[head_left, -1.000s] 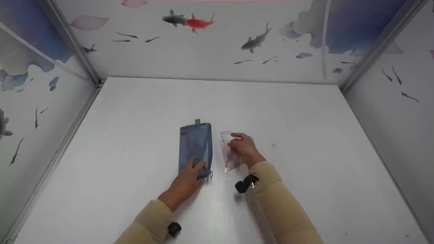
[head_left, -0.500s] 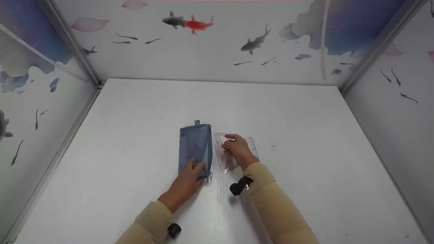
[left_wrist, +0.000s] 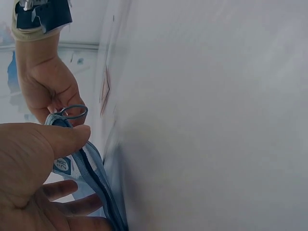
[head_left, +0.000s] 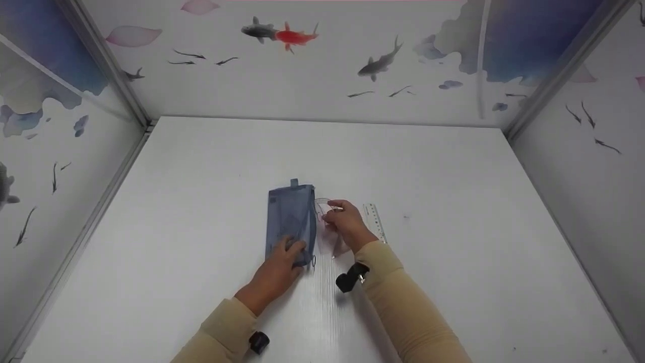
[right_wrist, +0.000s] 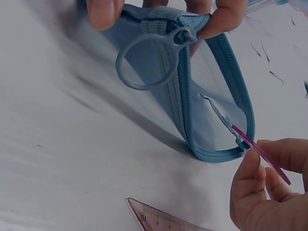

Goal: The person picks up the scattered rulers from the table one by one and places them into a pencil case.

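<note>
A blue mesh zip pouch (head_left: 288, 212) lies on the table, its zip side gaping open toward the right. My left hand (head_left: 274, 268) grips the near end of the pouch, beside the zip's ring pull (right_wrist: 121, 72). Between thumb and fingers, my right hand (head_left: 348, 224) pinches a thin pink see-through protractor (right_wrist: 263, 155). In the right wrist view it appears edge-on, its tip at the pouch's mouth. Under the right hand, a pinkish clear set square (right_wrist: 161, 220) lies flat on the table.
A clear straight ruler (head_left: 374, 222) lies to the right of my right hand, partly covered by the wrist. White panels printed with fish (head_left: 378, 64) enclose the white table (head_left: 201, 166) at the back and sides.
My right hand has moved left with the protractor, up to the pouch's open side. More of the straight ruler shows behind it. The left hand and pouch have barely moved.
</note>
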`<move>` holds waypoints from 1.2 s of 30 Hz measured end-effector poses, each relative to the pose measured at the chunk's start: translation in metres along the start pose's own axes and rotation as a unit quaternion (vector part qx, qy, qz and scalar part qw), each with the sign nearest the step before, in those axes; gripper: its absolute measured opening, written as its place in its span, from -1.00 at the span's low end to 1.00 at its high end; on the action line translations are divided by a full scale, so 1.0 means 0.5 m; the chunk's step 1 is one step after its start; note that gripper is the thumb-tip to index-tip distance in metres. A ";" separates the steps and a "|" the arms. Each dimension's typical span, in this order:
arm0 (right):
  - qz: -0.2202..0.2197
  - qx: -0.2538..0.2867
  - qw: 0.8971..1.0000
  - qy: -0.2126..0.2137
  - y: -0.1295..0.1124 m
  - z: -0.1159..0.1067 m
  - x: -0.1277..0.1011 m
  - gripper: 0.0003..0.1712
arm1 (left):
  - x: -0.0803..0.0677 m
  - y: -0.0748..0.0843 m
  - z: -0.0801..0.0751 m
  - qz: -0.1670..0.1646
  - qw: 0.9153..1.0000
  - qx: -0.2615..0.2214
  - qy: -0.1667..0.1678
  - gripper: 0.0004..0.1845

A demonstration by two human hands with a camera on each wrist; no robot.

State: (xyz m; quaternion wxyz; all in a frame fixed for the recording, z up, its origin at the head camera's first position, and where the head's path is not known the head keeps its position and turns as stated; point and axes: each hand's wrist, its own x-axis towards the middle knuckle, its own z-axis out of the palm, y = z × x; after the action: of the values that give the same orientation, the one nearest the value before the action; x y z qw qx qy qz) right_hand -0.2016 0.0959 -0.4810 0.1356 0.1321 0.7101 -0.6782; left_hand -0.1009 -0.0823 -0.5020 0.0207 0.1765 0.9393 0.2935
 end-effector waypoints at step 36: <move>0.019 -0.026 0.999 -0.042 -0.001 0.061 -0.007 -0.41 | -0.003 -0.004 -0.007 0.004 1.000 -0.022 -0.003 -0.48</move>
State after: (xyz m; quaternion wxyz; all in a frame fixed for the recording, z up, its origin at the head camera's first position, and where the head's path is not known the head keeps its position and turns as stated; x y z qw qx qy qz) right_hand -0.1979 0.0656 -0.4805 0.1811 0.1132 0.7184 -0.6620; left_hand -0.1009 -0.0862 -0.5004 0.0267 0.1805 0.9319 0.3136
